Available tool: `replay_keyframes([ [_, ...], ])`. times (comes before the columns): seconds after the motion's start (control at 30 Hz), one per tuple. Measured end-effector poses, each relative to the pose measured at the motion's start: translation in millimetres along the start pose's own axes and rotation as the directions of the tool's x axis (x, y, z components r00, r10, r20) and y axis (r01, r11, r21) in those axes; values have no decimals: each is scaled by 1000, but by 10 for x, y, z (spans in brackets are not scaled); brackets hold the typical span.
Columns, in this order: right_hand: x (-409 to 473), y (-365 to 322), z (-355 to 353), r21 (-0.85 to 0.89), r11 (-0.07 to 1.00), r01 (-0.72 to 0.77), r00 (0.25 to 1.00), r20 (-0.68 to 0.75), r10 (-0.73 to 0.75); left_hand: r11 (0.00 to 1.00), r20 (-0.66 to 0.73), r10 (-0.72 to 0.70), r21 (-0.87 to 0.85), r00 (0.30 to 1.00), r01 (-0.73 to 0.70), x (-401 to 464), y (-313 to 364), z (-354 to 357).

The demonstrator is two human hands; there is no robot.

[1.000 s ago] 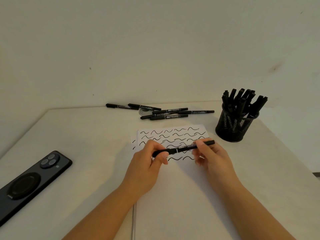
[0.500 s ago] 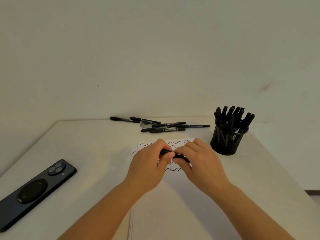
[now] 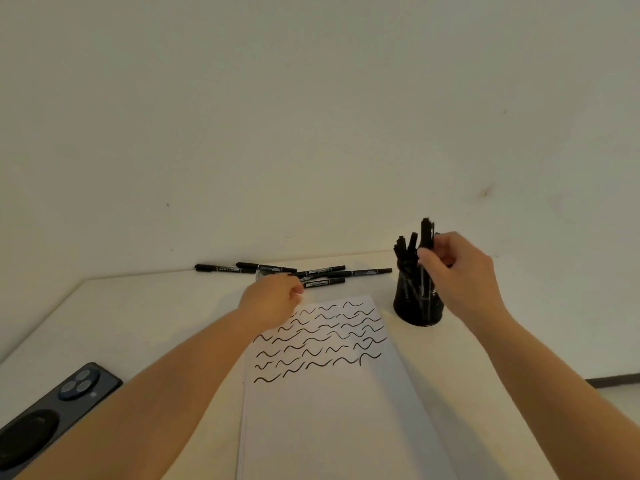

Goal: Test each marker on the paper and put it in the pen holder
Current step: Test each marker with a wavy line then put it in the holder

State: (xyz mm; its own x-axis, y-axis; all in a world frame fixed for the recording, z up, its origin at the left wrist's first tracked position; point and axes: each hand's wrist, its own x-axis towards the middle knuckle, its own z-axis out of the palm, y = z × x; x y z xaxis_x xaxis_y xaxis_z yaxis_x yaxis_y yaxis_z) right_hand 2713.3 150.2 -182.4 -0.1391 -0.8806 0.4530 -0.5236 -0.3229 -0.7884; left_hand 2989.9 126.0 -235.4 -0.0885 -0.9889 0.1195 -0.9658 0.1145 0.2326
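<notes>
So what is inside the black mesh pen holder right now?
The pen holder holds several black markers standing upright. The right hand grips one more marker, upright over them. The hand covers part of the bunch, so the exact count cannot be seen.

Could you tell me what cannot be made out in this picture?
- Head view: whether the left hand holds a loose marker; its curled fingers hide the grip.
- Whether the marker in the right hand is inside the holder yet; the hand covers its lower end.
- Marker label print: too small.
- The phone: cut off by the left edge.
- The paper: cut off by the bottom edge.
</notes>
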Motion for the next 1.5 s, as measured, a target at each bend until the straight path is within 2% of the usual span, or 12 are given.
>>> replay_keyframes([
  [0.07,108,5,-45,63,997,-49,997,-61,53,999,-20,6,51,1000,-5,144,-79,26],
  [0.2,231,12,-101,75,997,-33,990,-135,43,991,-66,64,123,996,-56,309,-75,126],
  [0.33,241,67,-72,58,997,-41,991,-127,48,974,-47,79,218,996,-67,380,-72,232],
  [0.5,209,112,-35,45,999,11,992,-128,-5,967,-29,67,247,997,-58,420,-120,303],
  [0.63,266,98,-63,70,996,64,978,-204,-49,972,-32,36,233,999,-28,444,-158,321],
  [0.77,301,127,-87,83,994,70,964,-262,-46,986,-27,-11,166,1000,15,438,-183,380],
  [0.87,242,193,-54,0,999,43,982,-182,-42,991,-43,-13,136,999,19,424,-164,414],
  [1.03,94,315,9,-176,980,93,990,-85,-109,999,-110,-54,-2,992,54,361,-51,367],
  [1.37,-66,453,51,-235,970,68,997,-8,-72,974,-142,-19,-224,990,-13,27,221,198],
  [1.43,-85,397,28,-237,969,72,997,-24,-80,963,-144,-21,-270,989,-19,-59,267,138],
  [1.5,-129,313,13,-287,951,110,985,-98,-144,939,-135,-38,-344,990,-11,-166,323,86],
])
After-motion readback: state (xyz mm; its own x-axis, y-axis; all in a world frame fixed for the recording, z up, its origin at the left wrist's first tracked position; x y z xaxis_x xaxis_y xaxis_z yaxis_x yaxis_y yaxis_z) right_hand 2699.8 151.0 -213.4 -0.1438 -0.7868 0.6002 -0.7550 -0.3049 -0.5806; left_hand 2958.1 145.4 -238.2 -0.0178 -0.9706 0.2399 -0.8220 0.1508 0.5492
